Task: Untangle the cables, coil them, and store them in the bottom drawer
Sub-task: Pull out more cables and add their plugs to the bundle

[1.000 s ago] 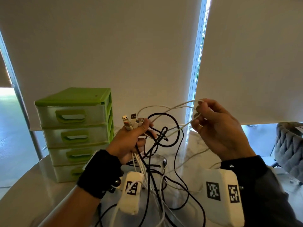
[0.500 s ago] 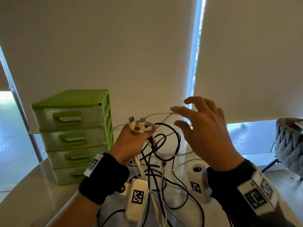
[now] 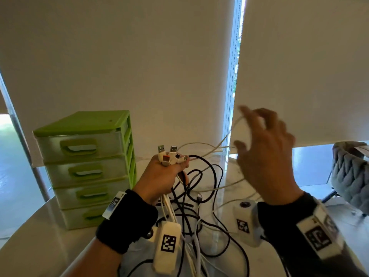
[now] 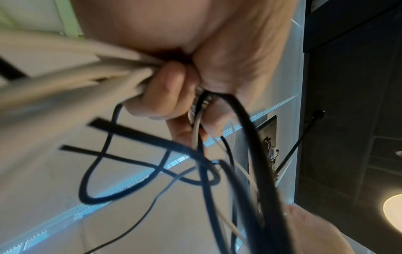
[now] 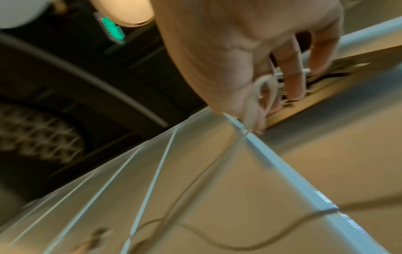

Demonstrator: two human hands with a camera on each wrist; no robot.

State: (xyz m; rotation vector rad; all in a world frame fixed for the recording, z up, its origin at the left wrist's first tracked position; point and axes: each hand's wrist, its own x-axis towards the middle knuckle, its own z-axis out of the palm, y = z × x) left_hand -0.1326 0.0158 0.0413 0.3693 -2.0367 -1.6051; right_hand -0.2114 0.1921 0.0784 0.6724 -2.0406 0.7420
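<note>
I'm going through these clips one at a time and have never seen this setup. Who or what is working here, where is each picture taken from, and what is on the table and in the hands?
No machine here: a person works bare-handed, wearing three cameras. The large picture comes from a head camera looking down at both hands; the white boxes with printed squares strapped to the wrists are the other two cameras, each looking along its hand.

The left hand holds a bunch of cables, white and black, in a closed grip, their plug ends sticking up above the fist. The left wrist view shows the same fingers curled round them.

The right hand is raised with fingers spread and blurred; a thin white cable runs up to it. The right wrist view shows that cable looped at the fingers.

The loose cable ends trail onto a pale table, where a green drawer unit stands with its four drawers closed.
</note>
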